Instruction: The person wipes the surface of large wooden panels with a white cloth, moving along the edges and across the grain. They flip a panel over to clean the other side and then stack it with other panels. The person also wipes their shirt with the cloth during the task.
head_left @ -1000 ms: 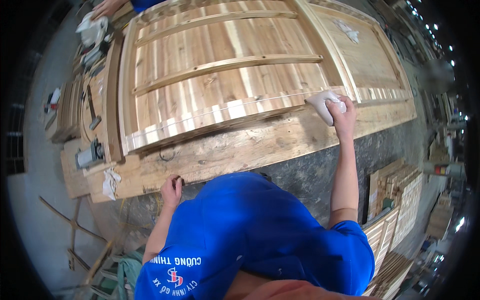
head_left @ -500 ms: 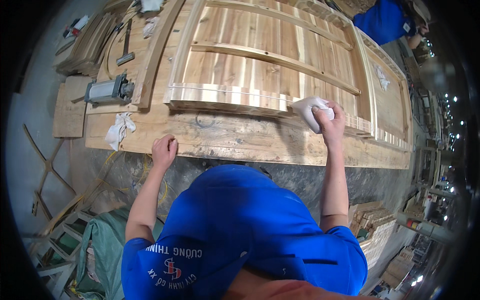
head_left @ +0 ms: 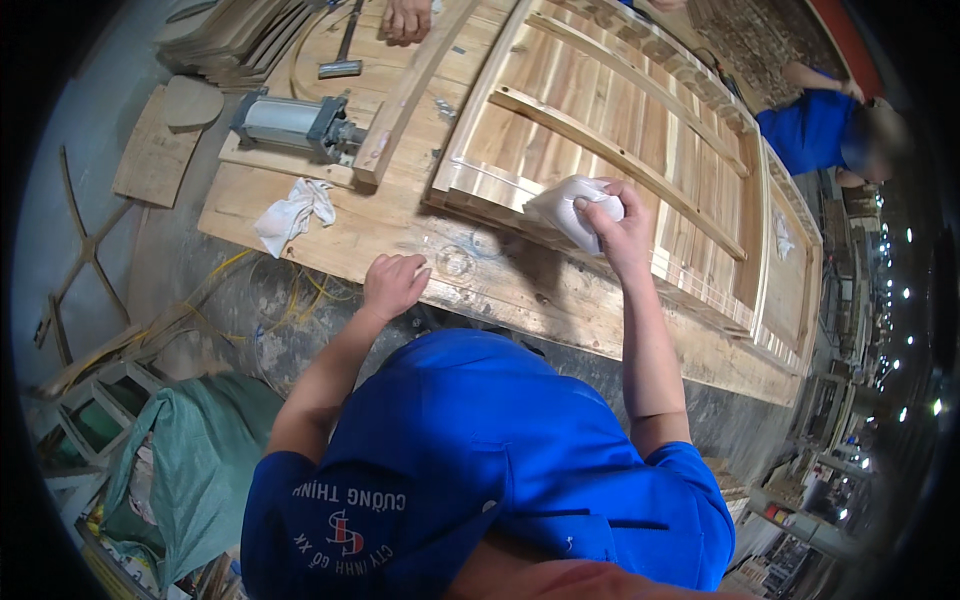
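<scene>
My right hand (head_left: 618,225) is closed around a soft white squeeze bag (head_left: 577,212), thumb pressed into its side. The bag's narrow end points left, over the near edge of a slatted wooden panel (head_left: 560,150) lying on the workbench. A thin white line (head_left: 490,172) runs along the strip at the panel's near-left edge. My left hand (head_left: 397,285) lies at the front edge of the workbench (head_left: 340,255), its fingers curled in a loose fist with nothing visible in them. A crumpled white cloth (head_left: 295,215) is to its left.
A pneumatic cylinder (head_left: 290,123) and a long wooden beam (head_left: 410,95) lie left of the panel. Behind them are a hammer (head_left: 342,66) and a co-worker's hand (head_left: 407,20). Another person in blue (head_left: 815,128) is at the far right. A green sack (head_left: 195,470) stands lower left.
The view has swung, so bench and panel appear turned and shifted right. My right hand with the bag has moved left along the panel's edge. A co-worker's hand has appeared by the beam.
</scene>
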The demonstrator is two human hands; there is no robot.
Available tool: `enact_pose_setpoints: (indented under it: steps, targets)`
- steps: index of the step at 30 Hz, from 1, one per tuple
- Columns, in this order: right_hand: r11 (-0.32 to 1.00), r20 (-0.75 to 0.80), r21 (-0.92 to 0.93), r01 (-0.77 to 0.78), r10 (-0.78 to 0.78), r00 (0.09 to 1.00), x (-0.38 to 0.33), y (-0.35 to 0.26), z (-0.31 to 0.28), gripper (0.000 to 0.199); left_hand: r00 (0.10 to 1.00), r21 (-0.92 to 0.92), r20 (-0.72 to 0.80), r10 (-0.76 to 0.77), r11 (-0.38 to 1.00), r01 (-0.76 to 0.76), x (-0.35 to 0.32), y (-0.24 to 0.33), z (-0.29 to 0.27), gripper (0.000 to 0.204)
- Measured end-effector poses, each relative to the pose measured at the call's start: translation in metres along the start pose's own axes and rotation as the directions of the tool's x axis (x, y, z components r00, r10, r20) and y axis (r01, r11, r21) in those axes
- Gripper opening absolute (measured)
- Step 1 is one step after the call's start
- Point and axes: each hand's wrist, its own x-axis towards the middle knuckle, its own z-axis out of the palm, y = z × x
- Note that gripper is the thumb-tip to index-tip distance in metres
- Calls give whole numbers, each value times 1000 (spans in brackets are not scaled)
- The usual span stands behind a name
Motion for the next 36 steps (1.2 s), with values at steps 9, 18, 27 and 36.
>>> enact_pose_setpoints:
  steps: [9, 18, 27, 36]
  targets:
    - [996, 148, -39, 78, -71, 986, 37, -24, 84, 30, 993, 56, -11, 114, 992, -113, -2, -5, 0, 22]
    - [990, 120, -128, 53, -38, 992, 44, -20, 68, 32, 994, 46, 2, 107, 993, -107, -4, -6, -1, 23]
    - [816, 45, 463, -346, 368, 929, 26, -20, 22, 33, 996, 37, 70, 45, 998, -48, -2, -3, 1, 25]
    - [-458, 340, 823, -336, -75, 937, -3, 12, -66, 69, 977, -60, 177, -119, 989, 132, 9, 44, 10, 15]
